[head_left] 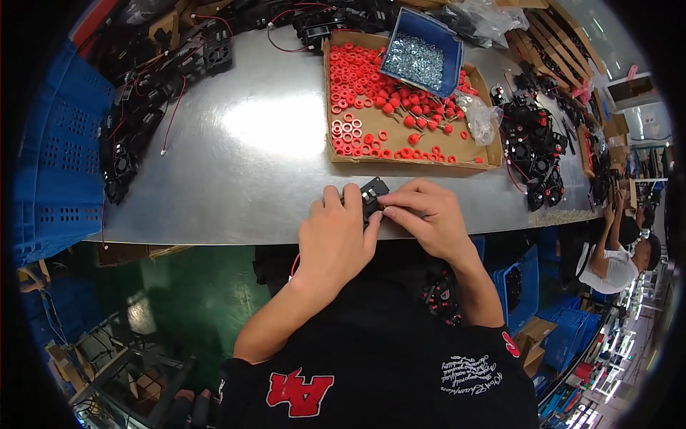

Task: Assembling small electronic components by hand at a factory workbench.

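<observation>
Near the front edge of the metal table, my left hand (334, 230) is closed around a black plastic part (374, 189) with small silvery pieces on it. Much of that part is hidden under my fingers. The thumb and forefinger of my right hand (427, 217) pinch together at the part's right side, where a bit of red shows; what they hold is too small to make out. A red wire (294, 266) hangs below my left wrist. Just beyond my hands lies a shallow cardboard tray (421, 166) of red rings (348, 129) and red knobs with metal shafts (414, 138).
A blue bin (455, 66) of small metal pieces rests in the cardboard tray beside a clear plastic bag (483, 120). Black fan assemblies with wires (123, 159) line the left side; more black assemblies (532, 146) lie right. A blue crate (66, 150) stands left. Another person (612, 268) is far right.
</observation>
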A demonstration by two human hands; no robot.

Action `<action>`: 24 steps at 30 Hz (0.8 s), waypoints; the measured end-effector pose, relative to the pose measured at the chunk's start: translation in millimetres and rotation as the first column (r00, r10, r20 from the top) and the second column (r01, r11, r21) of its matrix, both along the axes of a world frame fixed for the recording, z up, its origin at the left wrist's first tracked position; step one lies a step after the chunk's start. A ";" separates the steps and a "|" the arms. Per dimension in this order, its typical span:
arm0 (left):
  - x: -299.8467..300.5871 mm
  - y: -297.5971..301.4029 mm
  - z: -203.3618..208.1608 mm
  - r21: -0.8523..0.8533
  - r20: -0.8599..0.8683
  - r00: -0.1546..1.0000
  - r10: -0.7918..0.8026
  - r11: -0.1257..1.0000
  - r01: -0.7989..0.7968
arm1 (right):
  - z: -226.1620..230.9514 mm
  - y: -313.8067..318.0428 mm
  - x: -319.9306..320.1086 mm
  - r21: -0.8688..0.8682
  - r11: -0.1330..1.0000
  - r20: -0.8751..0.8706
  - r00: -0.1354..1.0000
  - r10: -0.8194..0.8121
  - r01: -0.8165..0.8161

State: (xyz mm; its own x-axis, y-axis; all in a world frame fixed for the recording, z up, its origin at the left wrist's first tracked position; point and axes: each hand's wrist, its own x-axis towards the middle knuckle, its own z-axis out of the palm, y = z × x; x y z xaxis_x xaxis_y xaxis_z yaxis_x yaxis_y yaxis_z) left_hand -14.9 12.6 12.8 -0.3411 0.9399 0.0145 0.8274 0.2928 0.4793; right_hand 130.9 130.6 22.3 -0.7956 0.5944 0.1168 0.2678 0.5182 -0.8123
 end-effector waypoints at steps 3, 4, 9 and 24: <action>-0.5 -0.2 -0.9 0.015 -0.002 1.000 0.004 1.000 -0.004 | -2.7 -1.4 -1.4 0.044 0.999 -0.017 1.000 -0.006 0.007; -0.4 -0.2 -1.0 0.012 0.001 1.000 0.001 1.000 -0.001 | -2.0 -2.4 -1.5 0.092 0.996 -0.016 1.000 -0.013 0.014; -0.6 0.8 -0.4 0.023 0.000 1.000 0.001 1.000 -0.001 | -2.9 -7.7 -1.2 0.212 0.976 -0.041 0.999 -0.031 0.039; -0.3 -0.1 -1.5 0.004 -0.038 0.999 -0.009 1.000 0.010 | -27.9 -24.8 1.1 0.027 0.963 -0.194 0.947 -0.256 0.267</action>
State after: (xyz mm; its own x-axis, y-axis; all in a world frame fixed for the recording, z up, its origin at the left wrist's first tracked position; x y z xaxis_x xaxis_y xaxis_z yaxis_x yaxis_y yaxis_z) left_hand -15.2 12.5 11.3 -0.3312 0.9431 0.0310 0.8477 0.2829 0.4486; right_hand 132.0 105.7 -5.6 -0.5739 0.7677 0.2852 0.2456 0.4936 -0.8343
